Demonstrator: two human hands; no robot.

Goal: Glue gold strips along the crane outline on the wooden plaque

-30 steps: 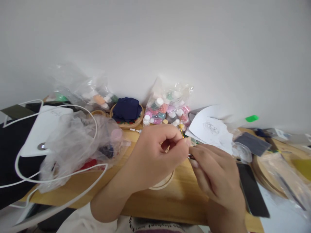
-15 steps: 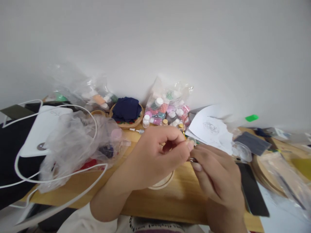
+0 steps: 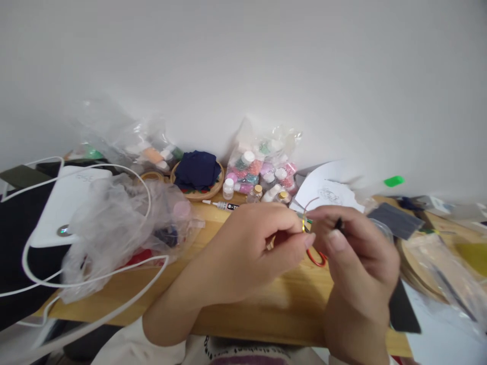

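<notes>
My left hand (image 3: 247, 253) is closed in a pinch above the wooden table. From its fingertips rises a thin gold and copper-coloured wire (image 3: 303, 223), its upper end curving to the right. Beside it, my right hand (image 3: 359, 253) is closed, thumb against forefinger, around a small dark-tipped thing (image 3: 339, 224). The rest of that thing is hidden by the fingers, so its kind cannot be made out. Between the hands, lower down, an orange-red loop (image 3: 317, 258) like a scissors handle shows.
Clear bags of small bottles (image 3: 262, 167) stand by the wall, with a glue tube (image 3: 224, 205) in front. Navy cloth (image 3: 200, 172) lies on an embroidery hoop. Left are a plastic bag (image 3: 114, 228), a white device (image 3: 72, 203) and cables; right, drawing paper (image 3: 323, 187) and a dark slab (image 3: 405, 309).
My right hand has drawn away from my left, rightward and upward, and turned so the dark-tipped thing shows. My left hand has shifted slightly right. The orange-red loop has come into view.
</notes>
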